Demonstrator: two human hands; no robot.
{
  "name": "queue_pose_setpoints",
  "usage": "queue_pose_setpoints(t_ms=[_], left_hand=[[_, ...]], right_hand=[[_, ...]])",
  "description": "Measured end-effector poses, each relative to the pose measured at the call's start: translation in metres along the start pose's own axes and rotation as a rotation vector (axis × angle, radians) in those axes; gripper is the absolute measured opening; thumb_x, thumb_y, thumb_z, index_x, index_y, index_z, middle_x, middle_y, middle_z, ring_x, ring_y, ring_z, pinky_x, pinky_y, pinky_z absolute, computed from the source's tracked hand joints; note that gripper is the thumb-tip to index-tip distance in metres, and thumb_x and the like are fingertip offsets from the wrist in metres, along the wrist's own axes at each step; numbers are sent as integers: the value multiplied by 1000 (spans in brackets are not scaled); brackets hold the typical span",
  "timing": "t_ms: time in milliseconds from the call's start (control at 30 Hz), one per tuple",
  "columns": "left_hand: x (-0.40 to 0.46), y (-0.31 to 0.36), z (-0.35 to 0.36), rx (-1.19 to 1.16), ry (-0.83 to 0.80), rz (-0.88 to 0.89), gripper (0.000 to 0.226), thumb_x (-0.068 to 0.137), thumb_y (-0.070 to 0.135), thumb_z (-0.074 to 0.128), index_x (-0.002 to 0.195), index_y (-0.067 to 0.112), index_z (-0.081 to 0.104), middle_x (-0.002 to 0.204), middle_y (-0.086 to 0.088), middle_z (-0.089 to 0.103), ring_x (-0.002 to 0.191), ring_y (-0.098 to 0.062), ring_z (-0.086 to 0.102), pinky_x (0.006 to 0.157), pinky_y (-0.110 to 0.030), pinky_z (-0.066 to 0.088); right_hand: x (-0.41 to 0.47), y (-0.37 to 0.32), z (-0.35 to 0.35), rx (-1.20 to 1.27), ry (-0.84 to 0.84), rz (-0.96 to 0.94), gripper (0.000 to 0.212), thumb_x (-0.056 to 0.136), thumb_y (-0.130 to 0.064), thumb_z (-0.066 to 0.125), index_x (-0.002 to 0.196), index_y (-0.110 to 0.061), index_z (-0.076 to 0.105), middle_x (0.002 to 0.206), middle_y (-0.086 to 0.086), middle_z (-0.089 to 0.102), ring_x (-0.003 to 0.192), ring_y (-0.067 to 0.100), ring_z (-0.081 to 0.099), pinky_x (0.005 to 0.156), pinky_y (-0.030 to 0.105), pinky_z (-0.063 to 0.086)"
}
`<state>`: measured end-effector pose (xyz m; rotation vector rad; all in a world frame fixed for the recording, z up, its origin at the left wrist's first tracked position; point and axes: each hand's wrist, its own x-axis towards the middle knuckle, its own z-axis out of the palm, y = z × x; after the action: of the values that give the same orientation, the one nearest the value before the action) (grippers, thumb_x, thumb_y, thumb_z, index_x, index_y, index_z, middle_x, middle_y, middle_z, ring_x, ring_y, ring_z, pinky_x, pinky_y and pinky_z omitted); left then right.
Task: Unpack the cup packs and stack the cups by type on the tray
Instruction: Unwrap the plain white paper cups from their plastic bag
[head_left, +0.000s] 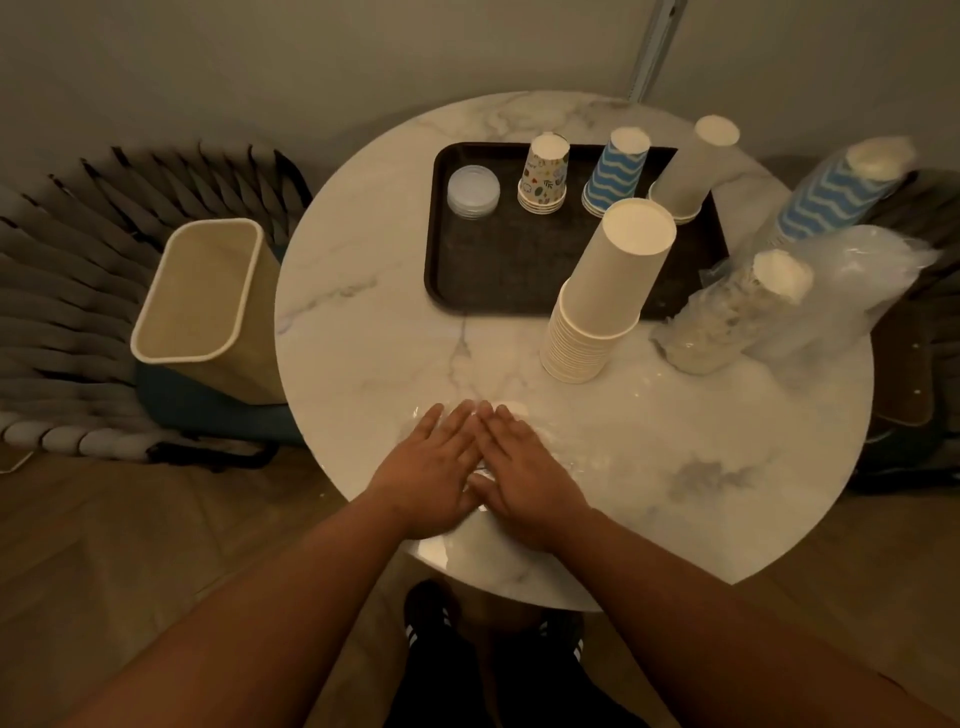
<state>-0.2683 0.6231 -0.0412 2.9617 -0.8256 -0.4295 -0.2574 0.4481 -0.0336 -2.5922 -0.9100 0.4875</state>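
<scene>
At the far left of the frame a woven chair (62, 291) was seen, and beside it, at centre left, one beige bin (202, 296) stood tilted against the round marble desk (374, 332). No brand, label or readable writing could be made out on anything.

At lower centre the left hand (431, 467) and the right hand (524, 473) were laid flat on the desk, palms down, fingers straight and touching at the tips; nothing was held in either. A thin clear film seemed to lie under them, though this could not be told for certain.

In the upper middle one dark tray (498, 270) was set on the desk. On it, from left to right, four groups were counted: a low stack of clear lids (473, 190), a short stack of patterned cups (543, 174) upside down, a stack of blue wavy cups (616, 174), and a stack of plain cups (691, 166).

Just off the tray's lower right edge one tall stack of large plain cups (608, 296) stood on the desk, its upper part overlapping the tray in the picture.

At the right, two packs were counted: a wrapped pack of patterned cups (727, 317) and, at upper right, a wrapped pack of blue wavy cups (836, 192), with loose clear plastic wrap (852, 280) between them.
</scene>
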Motion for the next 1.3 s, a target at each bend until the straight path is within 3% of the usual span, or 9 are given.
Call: queue_pose_setpoints(t_ms=[100,267,500,667,833,1033,1133,1233,1300], left_hand=[[-14,-23,-1,31,-20,-35,67,98,57,12,152,19,0,162,-3,2,149,-23,-6,121,-43,-4],[-30,-24,-9,-23,-158,-255,65,90,59,-9,148,33,-22,152,17,-28,146,-23,-24,119,-49,-11],[-31,14,-24,-445,254,-986,73,93,56,46,150,15,28,152,-10,33,137,-29,34,112,-43,29],[-5,-10,-35,-828,297,-1035,31,91,26,58,119,13,56,110,-13,65,98,-29,60,80,-31,47],[17,-106,-57,-981,376,-1100,26,86,31,68,104,14,59,102,-10,66,90,-31,64,81,-42,56],[87,-204,-80,-883,332,-951,42,89,38,66,116,8,57,109,-16,66,83,-35,66,79,-35,56],[103,-201,-90,-547,452,-808,43,94,37,58,127,8,55,124,-15,58,107,-33,58,91,-36,43],[78,-178,-70,-133,596,-274,42,94,34,51,125,6,59,127,-17,58,115,-36,52,98,-45,33],[64,-171,-44,-57,451,-43,51,97,37,41,131,4,57,137,-19,54,127,-38,48,107,-46,28]], right_hand=[[-6,25,9,-174,-47,55,70,99,-57,13,151,-11,24,158,11,22,146,27,23,118,42,11],[-22,32,6,-187,-13,211,67,90,-59,0,150,-28,-9,156,-2,-23,145,17,-23,116,47,-16],[-23,29,4,-173,-29,203,66,86,-55,-9,146,-29,-18,153,-3,-30,143,19,-28,115,47,-18],[-8,12,7,-112,-24,264,68,86,-54,-6,147,-25,-18,153,3,-32,137,23,-36,112,47,-22],[56,-18,0,-95,-2,244,72,87,-59,3,150,-30,-18,154,4,-32,141,29,-33,116,50,-17],[132,-28,-11,-123,38,283,80,82,-66,-4,153,-31,-7,154,-2,-28,141,24,-31,117,48,-15],[149,-30,-10,-121,45,360,82,80,-68,-6,152,-31,-11,154,-4,-28,139,21,-33,114,46,-21],[152,-34,-5,-106,73,412,78,86,-68,1,153,-31,-8,161,-1,-17,141,22,-31,114,46,-22],[154,-37,-4,-102,74,434,77,87,-69,3,153,-30,-8,162,1,-14,142,22,-30,113,47,-22]])
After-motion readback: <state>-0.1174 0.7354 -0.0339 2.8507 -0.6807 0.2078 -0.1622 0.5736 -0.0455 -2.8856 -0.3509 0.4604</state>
